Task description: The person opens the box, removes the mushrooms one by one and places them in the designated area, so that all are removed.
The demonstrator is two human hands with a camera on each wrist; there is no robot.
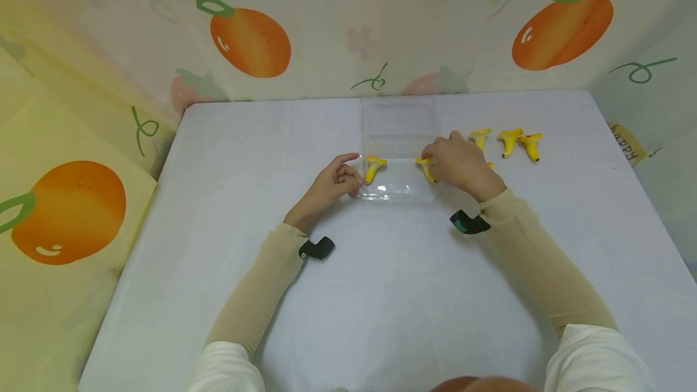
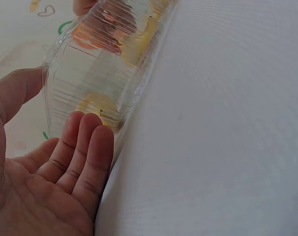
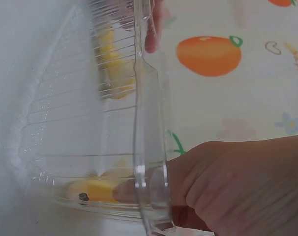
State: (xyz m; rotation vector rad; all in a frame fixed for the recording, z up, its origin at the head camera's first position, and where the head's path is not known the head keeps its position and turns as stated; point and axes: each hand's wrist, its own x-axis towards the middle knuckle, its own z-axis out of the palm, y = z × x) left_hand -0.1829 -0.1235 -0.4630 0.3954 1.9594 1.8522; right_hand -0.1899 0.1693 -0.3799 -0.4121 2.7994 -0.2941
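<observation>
An open clear plastic clamshell box (image 1: 400,149) lies at the table's far middle, its lid folded back. One yellow chanterelle-like mushroom (image 1: 374,169) stands in its left end. My right hand (image 1: 460,162) reaches into the right end and pinches another yellow mushroom (image 1: 426,169); through the clear wall in the right wrist view, fingers meet this mushroom (image 3: 92,191). My left hand (image 1: 339,179) is at the box's left side. In the left wrist view its fingers (image 2: 99,152) are relaxed against the box wall (image 2: 65,73), palm showing.
Right of the box, several more yellow mushrooms (image 1: 509,141) lie on the white table (image 1: 370,295); one is partly hidden by my right hand. A fruit-print cloth (image 1: 321,29) hangs behind the table's far edge. Each wrist wears a dark device (image 1: 317,248).
</observation>
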